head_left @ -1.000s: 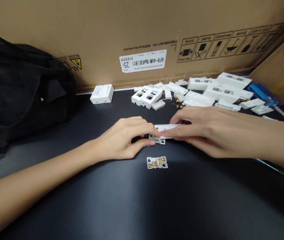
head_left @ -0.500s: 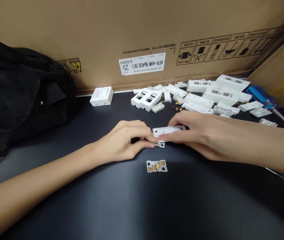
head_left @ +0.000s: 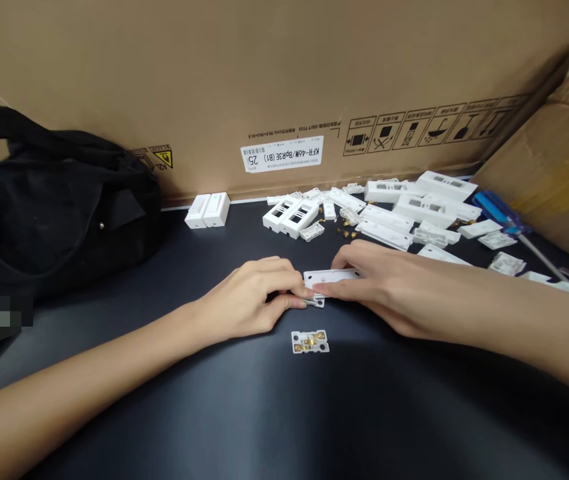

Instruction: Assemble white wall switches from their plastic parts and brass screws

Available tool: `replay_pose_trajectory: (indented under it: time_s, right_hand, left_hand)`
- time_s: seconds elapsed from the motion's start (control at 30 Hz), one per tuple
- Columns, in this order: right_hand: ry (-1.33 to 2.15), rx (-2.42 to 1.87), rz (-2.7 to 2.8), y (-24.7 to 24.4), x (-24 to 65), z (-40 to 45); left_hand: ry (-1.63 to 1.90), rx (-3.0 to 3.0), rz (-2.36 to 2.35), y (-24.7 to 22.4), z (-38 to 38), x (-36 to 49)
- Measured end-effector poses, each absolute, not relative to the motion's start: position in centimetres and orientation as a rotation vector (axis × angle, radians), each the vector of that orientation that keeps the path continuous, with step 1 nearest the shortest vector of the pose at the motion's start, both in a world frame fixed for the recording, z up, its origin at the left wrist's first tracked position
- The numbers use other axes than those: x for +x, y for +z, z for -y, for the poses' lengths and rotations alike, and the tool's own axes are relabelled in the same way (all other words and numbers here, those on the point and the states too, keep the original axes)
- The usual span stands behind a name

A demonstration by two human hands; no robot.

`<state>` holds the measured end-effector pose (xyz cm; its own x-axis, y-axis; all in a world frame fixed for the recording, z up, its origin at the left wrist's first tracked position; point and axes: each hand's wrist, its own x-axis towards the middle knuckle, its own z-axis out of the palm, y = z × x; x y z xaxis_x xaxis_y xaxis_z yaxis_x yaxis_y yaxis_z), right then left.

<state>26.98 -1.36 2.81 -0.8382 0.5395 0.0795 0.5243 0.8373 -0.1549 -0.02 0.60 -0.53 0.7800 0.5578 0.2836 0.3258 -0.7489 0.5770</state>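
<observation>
In the middle of the head view my right hand is closed on a flat white plastic plate with small holes, its thumb lying along the face. My left hand pinches the left end of a smaller white plastic base, which lies partly under the plate. The fingertips of both hands meet there and hide most of the base. Nearer to me a white switch base with brass contacts lies flat on the black surface, touched by neither hand.
White plastic housings and loose parts lie heaped at the back right. A blue-handled screwdriver rests beside them. White rocker switches stand at the back left, near a black bag. Behind is a large cardboard box.
The camera view has shifted, so everything sits slightly lower in the picture. Both hands keep the same grip on the plate and the small base.
</observation>
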Motion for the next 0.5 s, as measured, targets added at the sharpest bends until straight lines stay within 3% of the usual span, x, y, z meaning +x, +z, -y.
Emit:
replay_pose_trajectory:
  time_s: [0.5]
  right_hand:
    - [0.206,-0.885,2.893,2.96,27.02,1.47]
  left_hand:
    - [0.687,2.639,-0.533,-0.70,-1.02,-0.25]
